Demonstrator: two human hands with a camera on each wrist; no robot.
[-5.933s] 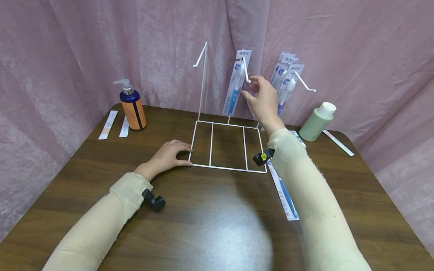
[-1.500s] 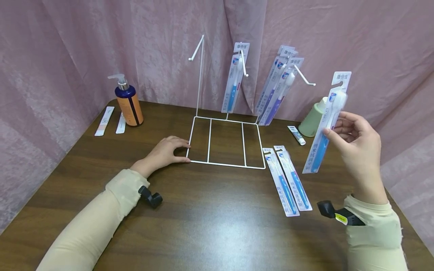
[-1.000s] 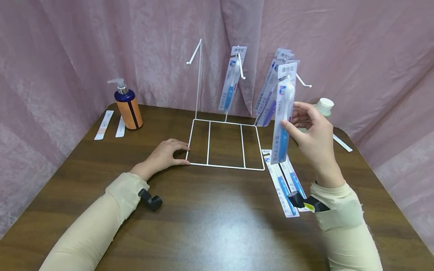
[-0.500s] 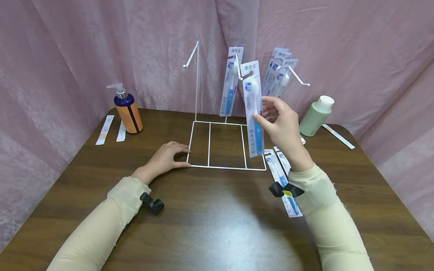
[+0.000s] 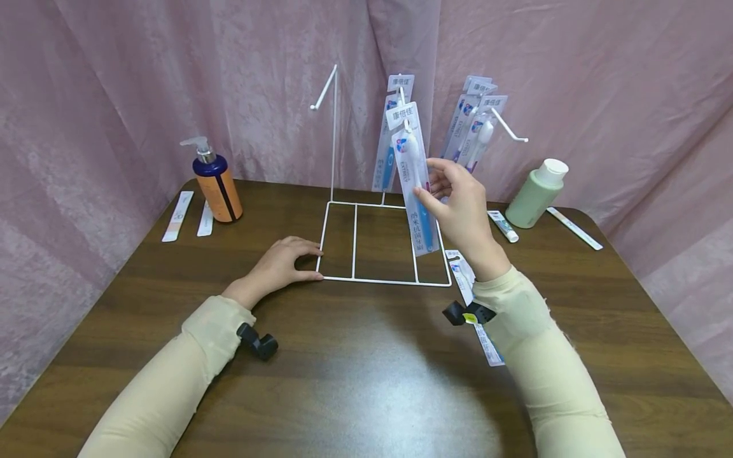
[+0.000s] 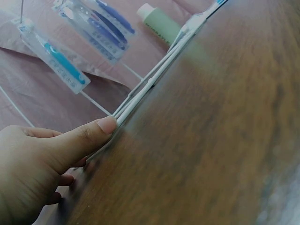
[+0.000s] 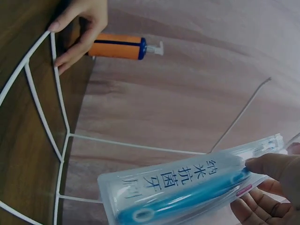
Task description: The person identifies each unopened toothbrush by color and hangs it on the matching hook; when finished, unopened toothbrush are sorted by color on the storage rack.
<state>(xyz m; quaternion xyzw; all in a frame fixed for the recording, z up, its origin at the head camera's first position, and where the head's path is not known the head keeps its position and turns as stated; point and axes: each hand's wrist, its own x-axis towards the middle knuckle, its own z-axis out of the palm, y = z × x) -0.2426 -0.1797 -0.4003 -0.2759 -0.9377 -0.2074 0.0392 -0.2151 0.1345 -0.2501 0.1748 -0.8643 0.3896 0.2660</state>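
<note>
My right hand pinches a packaged blue toothbrush between thumb and fingers, holding it nearly upright in front of the white wire rack's middle hook. The hook's tip shows at the slot in its header card. Behind it, another packaged blue toothbrush hangs on that hook. Several purple ones hang on the right hook. At the rack's front left corner, my left hand rests its thumb on the corner and its fingertips on the side wire, as the right wrist view also shows. The left hook carries nothing.
A packaged toothbrush lies right of the rack, partly under my right forearm. Beyond are a small toothpaste tube, a green bottle and a white strip. An orange pump bottle and white packets stand left. Pink curtain hangs behind.
My right hand, earlier empty by the middle hook, has carried the blue toothbrush from the table's right side leftward to that hook's tip. My left hand stays at the rack's corner.
</note>
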